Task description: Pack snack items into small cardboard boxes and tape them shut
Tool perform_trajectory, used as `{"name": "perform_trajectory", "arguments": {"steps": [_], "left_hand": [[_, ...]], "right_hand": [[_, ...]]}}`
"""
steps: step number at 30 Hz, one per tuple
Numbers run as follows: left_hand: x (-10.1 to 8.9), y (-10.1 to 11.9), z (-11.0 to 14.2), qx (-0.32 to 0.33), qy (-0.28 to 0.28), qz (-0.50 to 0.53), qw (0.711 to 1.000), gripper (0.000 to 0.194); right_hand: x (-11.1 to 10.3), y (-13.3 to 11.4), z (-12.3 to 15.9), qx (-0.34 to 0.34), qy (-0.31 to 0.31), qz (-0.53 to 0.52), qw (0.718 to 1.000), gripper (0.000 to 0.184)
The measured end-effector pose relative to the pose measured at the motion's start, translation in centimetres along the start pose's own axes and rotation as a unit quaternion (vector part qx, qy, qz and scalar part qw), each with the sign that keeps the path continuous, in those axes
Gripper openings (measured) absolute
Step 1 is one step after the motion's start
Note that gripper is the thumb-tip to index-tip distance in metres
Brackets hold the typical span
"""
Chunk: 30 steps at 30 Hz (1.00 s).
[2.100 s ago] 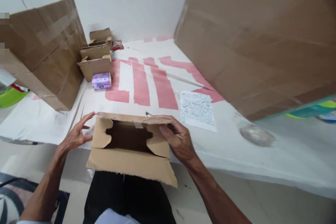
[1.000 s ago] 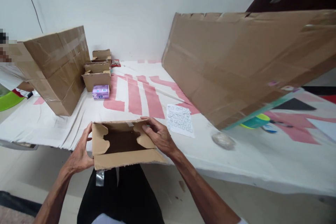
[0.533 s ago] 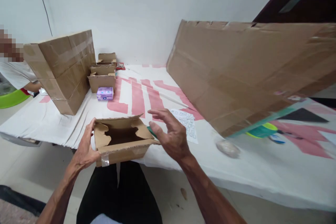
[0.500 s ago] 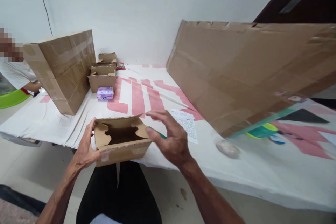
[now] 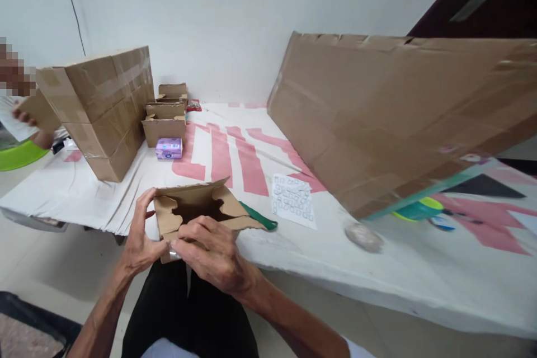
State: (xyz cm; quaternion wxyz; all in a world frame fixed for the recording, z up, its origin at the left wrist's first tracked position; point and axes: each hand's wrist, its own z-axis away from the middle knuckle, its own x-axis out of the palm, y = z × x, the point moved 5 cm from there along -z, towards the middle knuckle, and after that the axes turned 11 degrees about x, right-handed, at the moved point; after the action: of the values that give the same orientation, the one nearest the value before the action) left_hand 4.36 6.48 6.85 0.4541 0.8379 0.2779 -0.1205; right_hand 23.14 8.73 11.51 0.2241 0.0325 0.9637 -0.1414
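A small cardboard box (image 5: 191, 197) with its top open lies at the table's front edge, over my lap. My left hand (image 5: 140, 238) grips its left end, fingers behind the far corner and thumb at the near corner. My right hand (image 5: 213, 251) reaches across the near wall, with thumb and fingertips pinching the box's near rim toward the left corner. A shiny strip of tape (image 5: 174, 254) shows just under those fingertips. Past the right end of the box, a green object (image 5: 260, 218) lies on the cloth, partly hidden. The box's inside is dark.
Stacked taped cartons (image 5: 103, 112) stand at left, beside open small boxes (image 5: 165, 126) and a purple tissue pack (image 5: 168, 149). A large cardboard sheet (image 5: 377, 117) leans at right. A printed paper (image 5: 292, 201) and a tape roll (image 5: 364, 236) lie nearer. Another person's hand (image 5: 42, 139) holds cardboard at far left.
My right hand has moved from the box's right end leftward to its near rim and closed there. My left hand keeps its hold. At far left, the other person has raised a cardboard piece.
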Motion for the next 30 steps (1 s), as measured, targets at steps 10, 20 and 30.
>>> {"name": "perform_trajectory", "arguments": {"steps": [10, 20, 30], "left_hand": [[0.1, 1.7, 1.7, 0.096, -0.051, 0.021, 0.994, 0.011], [-0.1, 1.6, 2.0, 0.128, -0.067, 0.036, 0.989, 0.022], [-0.2, 2.2, 1.9, 0.120, -0.142, 0.034, 0.982, 0.031]], "right_hand": [[0.7, -0.5, 1.7, -0.030, 0.006, -0.004, 1.000, 0.011], [1.5, -1.2, 3.0, -0.053, 0.002, 0.004, 0.999, 0.015], [1.7, -0.5, 2.6, 0.002, -0.010, -0.024, 1.000, 0.013]]}}
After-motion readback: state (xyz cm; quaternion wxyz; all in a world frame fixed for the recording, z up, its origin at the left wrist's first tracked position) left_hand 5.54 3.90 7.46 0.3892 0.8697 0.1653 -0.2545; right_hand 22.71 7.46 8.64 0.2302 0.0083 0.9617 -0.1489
